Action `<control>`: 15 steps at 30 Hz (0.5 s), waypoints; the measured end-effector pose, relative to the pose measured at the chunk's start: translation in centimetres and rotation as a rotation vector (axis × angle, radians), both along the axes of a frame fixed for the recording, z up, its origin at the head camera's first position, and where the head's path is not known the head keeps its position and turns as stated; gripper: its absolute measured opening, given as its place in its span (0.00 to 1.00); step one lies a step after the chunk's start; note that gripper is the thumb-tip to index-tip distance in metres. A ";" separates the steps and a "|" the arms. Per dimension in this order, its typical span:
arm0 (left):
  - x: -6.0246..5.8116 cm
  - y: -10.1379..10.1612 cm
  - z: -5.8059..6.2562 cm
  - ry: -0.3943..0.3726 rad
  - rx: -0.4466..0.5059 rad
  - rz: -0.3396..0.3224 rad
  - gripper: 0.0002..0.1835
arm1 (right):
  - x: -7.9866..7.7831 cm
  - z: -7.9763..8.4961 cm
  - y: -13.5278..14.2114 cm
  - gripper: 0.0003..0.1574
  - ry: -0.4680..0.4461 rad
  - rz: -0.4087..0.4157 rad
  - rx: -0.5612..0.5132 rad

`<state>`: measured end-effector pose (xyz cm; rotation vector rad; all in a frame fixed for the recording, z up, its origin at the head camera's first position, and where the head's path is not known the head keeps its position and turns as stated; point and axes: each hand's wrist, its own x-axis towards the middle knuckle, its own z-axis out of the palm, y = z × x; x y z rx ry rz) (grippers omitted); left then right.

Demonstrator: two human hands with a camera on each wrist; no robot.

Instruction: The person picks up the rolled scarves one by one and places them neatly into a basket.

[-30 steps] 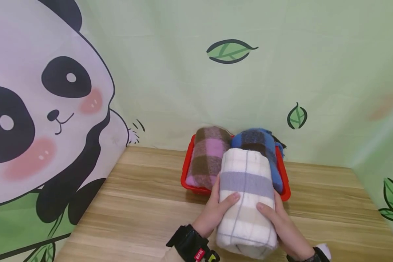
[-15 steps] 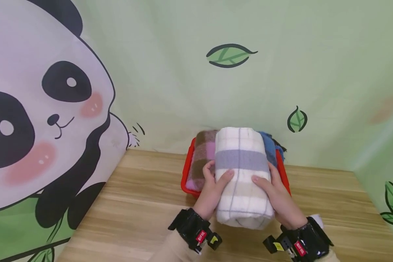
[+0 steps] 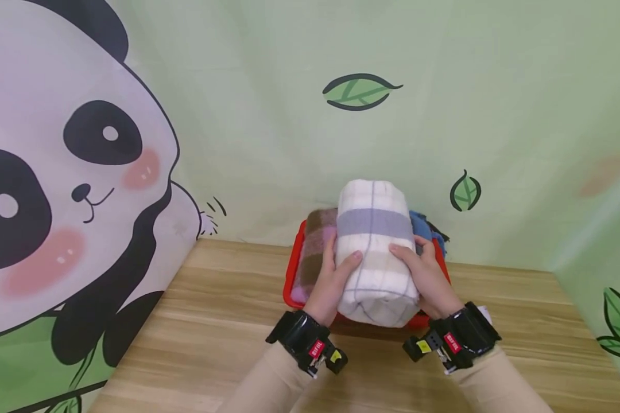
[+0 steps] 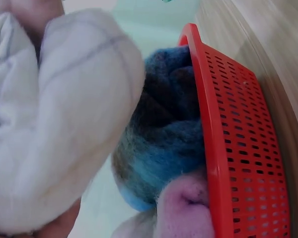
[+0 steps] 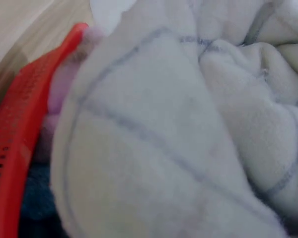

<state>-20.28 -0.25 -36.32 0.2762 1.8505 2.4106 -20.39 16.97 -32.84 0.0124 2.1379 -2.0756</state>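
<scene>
A rolled white plaid scarf with a grey-blue band is gripped from both sides by my hands. My left hand holds its left side, thumb on top. On the right side my right hand holds it the same way. The roll hangs over the red basket, overlapping its middle in the head view. Inside the basket lie a rolled pink-and-brown checked scarf on the left and a blue-and-black checked scarf on the right, mostly hidden from the head. The left wrist view shows the white roll above these two.
The basket stands on a wooden table near its back edge. Behind it hangs a pale green backdrop with leaves and a large panda on the left. Dark fringe sticks out over the basket's back right corner.
Both hands have carried the white scarf forward, away from the body, and slightly left. It now covers more of the basket and the blue scarf. The two scarves in the basket have stayed put.
</scene>
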 end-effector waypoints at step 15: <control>-6.0 0.4 1.2 -0.004 -0.113 0.115 0.38 | -5.6 0.8 -0.7 0.49 -0.012 -0.028 0.006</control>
